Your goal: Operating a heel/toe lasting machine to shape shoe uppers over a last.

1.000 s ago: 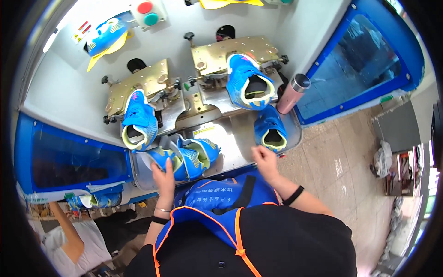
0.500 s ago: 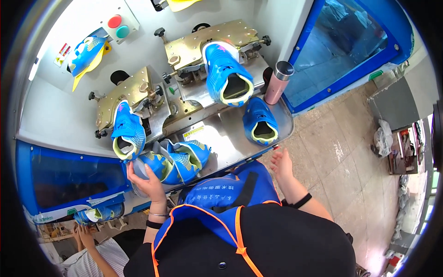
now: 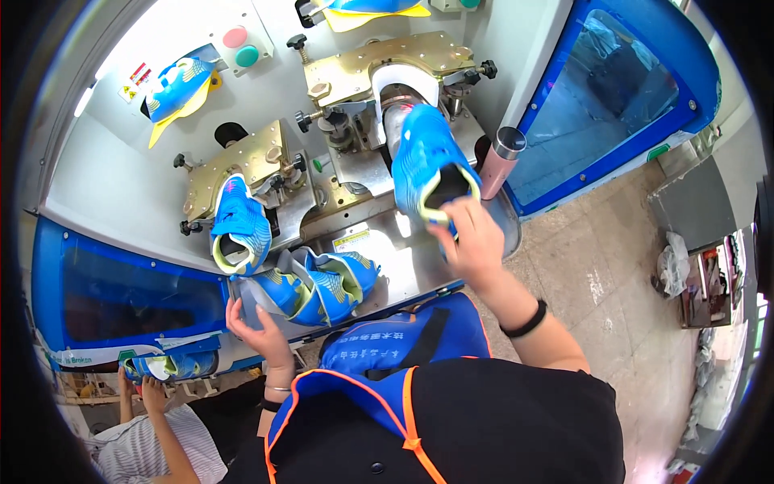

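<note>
My right hand [image 3: 474,246] pinches the heel collar of a blue shoe upper [image 3: 431,157] with a pale yellow-green lining. The upper's toe points at the right-hand machine form [image 3: 395,113], whose metal mould and white pad show beyond it. My left hand [image 3: 262,335], fingers apart, is beside a row of nested blue uppers [image 3: 322,290] on the metal tray [image 3: 395,270]. Whether it touches the grey piece at their left end, I cannot tell. Another blue upper [image 3: 240,226] sits on the left-hand form.
A pink tumbler [image 3: 501,161] stands at the tray's right end. Blue uppers with yellow pieces, one of them upper left [image 3: 179,89], hang on the back wall near red and green buttons [image 3: 247,56]. A co-worker's hands [image 3: 149,391] hold an upper at lower left.
My right hand has risen from the tray's front edge to grip the upper, which has come toward me, baring the right-hand form. The view has shifted slightly. My left hand stays near the nested uppers.
</note>
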Available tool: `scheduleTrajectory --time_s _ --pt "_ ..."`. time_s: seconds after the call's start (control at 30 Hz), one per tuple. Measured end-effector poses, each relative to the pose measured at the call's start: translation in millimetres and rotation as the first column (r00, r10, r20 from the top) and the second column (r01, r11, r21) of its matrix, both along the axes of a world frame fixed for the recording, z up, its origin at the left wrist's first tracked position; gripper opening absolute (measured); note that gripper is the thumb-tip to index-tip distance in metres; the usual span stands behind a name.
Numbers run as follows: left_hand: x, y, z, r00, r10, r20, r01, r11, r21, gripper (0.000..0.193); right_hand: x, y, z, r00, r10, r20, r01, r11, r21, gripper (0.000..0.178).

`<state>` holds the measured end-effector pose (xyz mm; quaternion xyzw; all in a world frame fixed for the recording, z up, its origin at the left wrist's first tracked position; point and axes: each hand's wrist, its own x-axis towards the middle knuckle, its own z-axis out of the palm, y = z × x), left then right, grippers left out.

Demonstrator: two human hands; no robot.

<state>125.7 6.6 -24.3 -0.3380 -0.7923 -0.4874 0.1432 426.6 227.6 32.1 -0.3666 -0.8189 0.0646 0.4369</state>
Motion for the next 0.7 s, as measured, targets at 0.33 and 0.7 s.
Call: scheduleTrajectory --time_s 0.33,0.7 --pt "5 -1 -19 0.992 -0.077 0.101 0.081 0.996 -0.032 0.032 81 -29 -80 0.962 -0.047 0.271 0.118 0.96 -0.252 0.027" --pt "24 27 -10 0.984 -0.176 0.018 0.177 0.982 -0.064 0.029 135 -69 -140 0.98 -0.122 -0.157 0.077 0.961 -0.265 0.04"
